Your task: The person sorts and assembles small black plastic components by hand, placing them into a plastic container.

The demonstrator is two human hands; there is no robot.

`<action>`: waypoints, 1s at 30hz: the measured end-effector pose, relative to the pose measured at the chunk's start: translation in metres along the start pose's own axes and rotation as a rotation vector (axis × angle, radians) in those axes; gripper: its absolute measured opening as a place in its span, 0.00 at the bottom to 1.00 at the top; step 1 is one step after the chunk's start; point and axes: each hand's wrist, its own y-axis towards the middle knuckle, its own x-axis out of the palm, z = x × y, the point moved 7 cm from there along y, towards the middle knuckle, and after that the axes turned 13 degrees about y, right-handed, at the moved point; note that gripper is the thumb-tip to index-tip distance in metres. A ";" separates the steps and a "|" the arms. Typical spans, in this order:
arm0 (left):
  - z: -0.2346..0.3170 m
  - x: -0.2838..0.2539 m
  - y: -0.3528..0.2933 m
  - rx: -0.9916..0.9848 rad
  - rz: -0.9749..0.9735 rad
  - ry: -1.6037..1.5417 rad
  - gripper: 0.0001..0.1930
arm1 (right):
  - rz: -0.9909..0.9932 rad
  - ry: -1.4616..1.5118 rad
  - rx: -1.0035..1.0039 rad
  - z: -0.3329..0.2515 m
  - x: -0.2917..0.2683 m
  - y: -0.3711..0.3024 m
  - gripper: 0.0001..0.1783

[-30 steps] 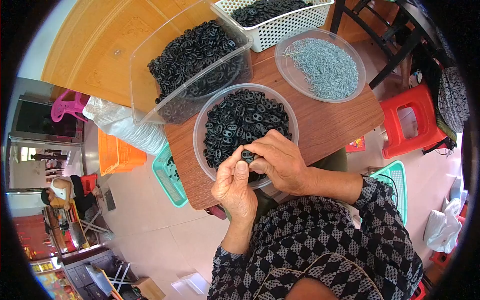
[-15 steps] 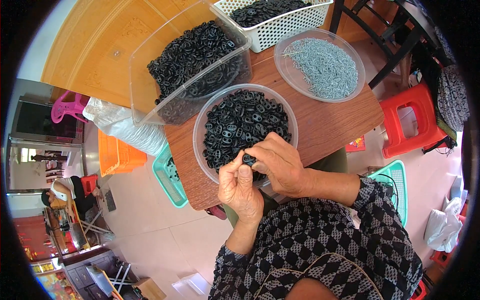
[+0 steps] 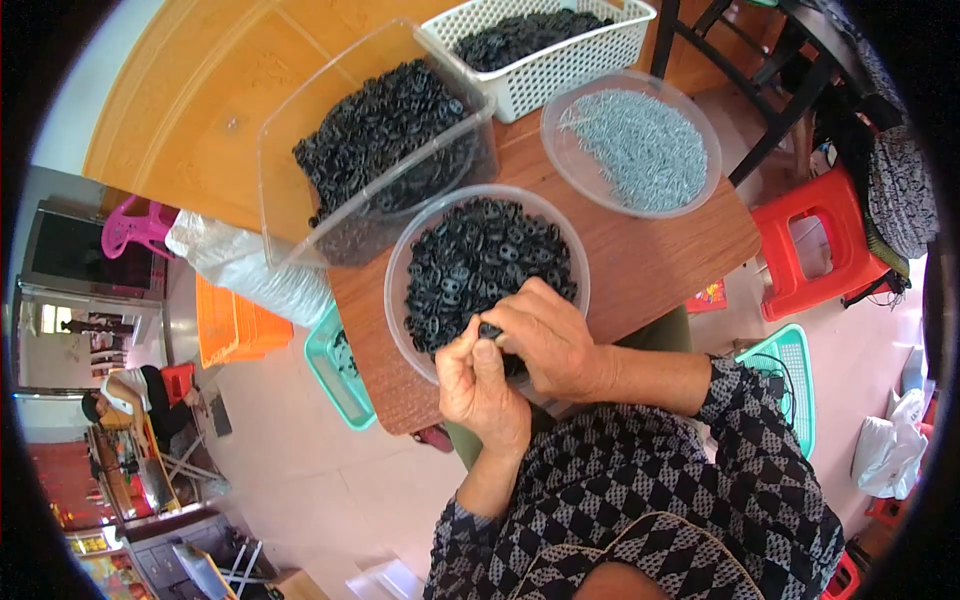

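Note:
A small black plastic piece (image 3: pixel 489 331) is pinched between my two hands, over the near rim of a round clear tub (image 3: pixel 398 330). My left hand (image 3: pixel 484 385) grips it from below with thumb and fingertips. From the right, my right hand (image 3: pixel 552 340) closes its thumb and bent fingers on the same piece. Many black oval pieces with two holes (image 3: pixel 480 250) fill the tub. At the table's far right, a round clear lid-like tray (image 3: pixel 560 150) bears a heap of small silvery screws (image 3: pixel 645 145). Whether a screw is between my fingers is hidden.
On the wooden table (image 3: pixel 650 260), a large clear bin (image 3: pixel 270 190) and a white perforated basket (image 3: pixel 560 80) hold more black pieces. Green baskets (image 3: pixel 345 385), orange crates (image 3: pixel 235 320) and a red stool (image 3: pixel 815 240) stand around. Another person (image 3: pixel 130 390) sits far left.
The black piece has turned and tilted between my fingertips, and my right fingers now cover more of it. My hands stay together near the tub's rim; the whole view has shifted slightly.

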 end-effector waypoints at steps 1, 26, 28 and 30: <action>0.004 -0.001 0.001 0.027 -0.003 0.050 0.11 | 0.013 0.041 0.017 0.000 -0.001 0.001 0.17; 0.023 -0.022 0.037 0.326 -0.315 0.782 0.11 | 0.111 -0.640 0.116 0.157 -0.138 0.147 0.10; 0.027 -0.020 0.035 0.349 -0.366 0.794 0.11 | 0.051 -0.583 0.110 0.133 -0.121 0.124 0.09; 0.030 -0.009 0.029 0.410 -0.458 0.801 0.14 | -0.006 -0.538 0.097 0.119 -0.116 0.107 0.08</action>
